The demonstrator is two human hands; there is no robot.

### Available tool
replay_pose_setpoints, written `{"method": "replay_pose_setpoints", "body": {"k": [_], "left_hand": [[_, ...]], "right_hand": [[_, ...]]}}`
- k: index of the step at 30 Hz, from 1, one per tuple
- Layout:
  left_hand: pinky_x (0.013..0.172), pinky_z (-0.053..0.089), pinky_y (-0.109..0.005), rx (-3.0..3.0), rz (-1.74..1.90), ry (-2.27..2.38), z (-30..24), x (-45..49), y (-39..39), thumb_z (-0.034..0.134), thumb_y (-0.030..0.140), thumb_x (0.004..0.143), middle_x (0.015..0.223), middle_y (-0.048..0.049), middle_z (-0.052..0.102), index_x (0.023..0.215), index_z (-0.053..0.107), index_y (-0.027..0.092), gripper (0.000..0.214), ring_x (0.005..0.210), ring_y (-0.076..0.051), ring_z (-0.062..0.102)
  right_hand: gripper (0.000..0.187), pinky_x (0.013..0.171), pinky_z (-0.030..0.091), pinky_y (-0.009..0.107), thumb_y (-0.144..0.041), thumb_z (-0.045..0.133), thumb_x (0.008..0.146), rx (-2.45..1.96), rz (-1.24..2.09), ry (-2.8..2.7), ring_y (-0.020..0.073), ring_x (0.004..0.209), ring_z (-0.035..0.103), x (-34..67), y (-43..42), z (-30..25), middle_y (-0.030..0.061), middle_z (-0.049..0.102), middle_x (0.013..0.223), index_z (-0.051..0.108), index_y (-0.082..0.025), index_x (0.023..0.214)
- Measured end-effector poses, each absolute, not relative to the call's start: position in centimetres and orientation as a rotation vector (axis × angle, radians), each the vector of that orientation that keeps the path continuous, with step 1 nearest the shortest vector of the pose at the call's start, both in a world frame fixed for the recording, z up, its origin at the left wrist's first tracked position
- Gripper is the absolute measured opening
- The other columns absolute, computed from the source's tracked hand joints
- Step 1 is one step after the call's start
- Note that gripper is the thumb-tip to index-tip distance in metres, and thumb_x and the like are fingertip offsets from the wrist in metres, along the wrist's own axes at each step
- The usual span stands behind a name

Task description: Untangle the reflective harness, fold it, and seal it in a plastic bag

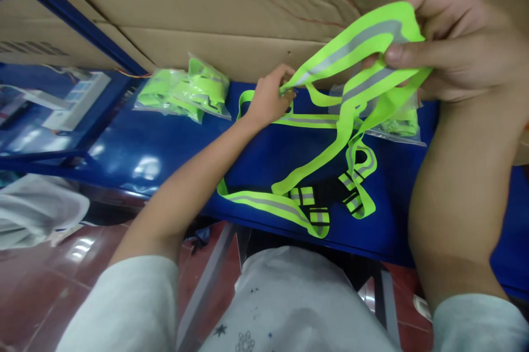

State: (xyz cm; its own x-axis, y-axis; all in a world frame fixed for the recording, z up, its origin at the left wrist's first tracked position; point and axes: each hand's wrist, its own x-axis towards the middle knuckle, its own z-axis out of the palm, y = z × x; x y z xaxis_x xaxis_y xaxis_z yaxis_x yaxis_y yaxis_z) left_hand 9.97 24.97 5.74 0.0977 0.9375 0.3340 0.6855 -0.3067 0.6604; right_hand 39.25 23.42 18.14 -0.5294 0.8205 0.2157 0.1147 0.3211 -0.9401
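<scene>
A neon yellow-green reflective strap vest [330,137] with grey stripes and black buckles hangs and lies over the blue table [165,148]. My left hand [268,99] pinches one end of a strap, fingers closed on it, just above the table. My right hand [450,43] is raised at the upper right and grips a folded bunch of the straps between thumb and fingers. The lower loops and buckles rest near the table's front edge.
Clear bags with folded neon vests [185,93] lie at the back left of the table, and another bag [399,123] sits behind the held straps. Flattened cardboard [248,5] stands behind. A blue frame [70,16] and white cloth [33,209] are at the left.
</scene>
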Motion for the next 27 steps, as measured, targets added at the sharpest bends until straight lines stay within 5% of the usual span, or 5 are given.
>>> {"method": "replay_pose_setpoints", "body": {"k": [5, 13, 17, 24, 27], "left_hand": [[0.112, 0.044, -0.037, 1.94, 1.151, 1.688, 6.5, 7.1, 26.2, 0.064, 0.011, 0.088, 0.104, -0.0015, 0.072, 0.098, 0.066, 0.022, 0.015, 0.103, -0.021, 0.06], [0.11, 0.045, -0.04, 1.746, 1.081, 1.368, 9.9, 5.0, 25.7, 0.074, 0.016, 0.094, 0.101, 0.0009, 0.071, 0.098, 0.066, 0.017, 0.009, 0.1, -0.016, 0.056], [0.107, 0.052, -0.041, 1.515, 1.025, 0.875, 12.0, 5.7, 23.8, 0.069, 0.009, 0.091, 0.098, -0.001, 0.07, 0.099, 0.062, 0.018, 0.014, 0.105, -0.018, 0.064], [0.068, 0.057, -0.027, 1.404, 1.446, 0.589, 13.7, 9.3, 24.2, 0.054, 0.013, 0.108, 0.078, 0.0043, 0.055, 0.106, 0.049, 0.021, 0.009, 0.071, -0.011, 0.066], [0.058, 0.049, -0.017, 1.378, 1.569, 0.694, 15.5, 11.3, 24.7, 0.038, 0.017, 0.116, 0.069, 0.0083, 0.037, 0.106, 0.047, 0.019, 0.013, 0.056, -0.004, 0.059]], "right_hand": [[0.028, 0.05, 0.046, 0.017, -0.005, 0.069, 0.094, -1.429, 0.702, -1.972, 0.0073, 0.057, 0.063, 40.3, 24.5, 18.2, -0.0018, 0.071, 0.077, 0.082, -0.027, 0.104], [0.028, 0.063, 0.046, 0.03, -0.003, 0.059, 0.086, -1.624, 0.215, -2.05, 0.0173, 0.068, 0.065, 40.1, 27.3, 15.4, 0.0023, 0.063, 0.072, 0.075, -0.021, 0.101], [0.022, 0.057, 0.042, 0.03, -0.006, 0.057, 0.087, -1.733, 0.294, -1.954, 0.0173, 0.065, 0.064, 40.1, 27.7, 15.0, 0.0025, 0.064, 0.073, 0.071, -0.021, 0.094], [0.016, 0.058, 0.033, 0.031, -0.022, 0.084, 0.088, -1.771, 0.558, -2.23, 0.0119, 0.059, 0.045, 39.9, 27.7, 15.4, -0.0052, 0.055, 0.065, 0.069, -0.023, 0.083], [0.05, 0.08, 0.048, 0.028, -0.009, 0.097, 0.069, -1.599, 0.629, -2.227, 0.0132, 0.086, 0.061, 39.3, 27.6, 14.8, -0.004, 0.07, 0.099, 0.071, -0.026, 0.108]]}}
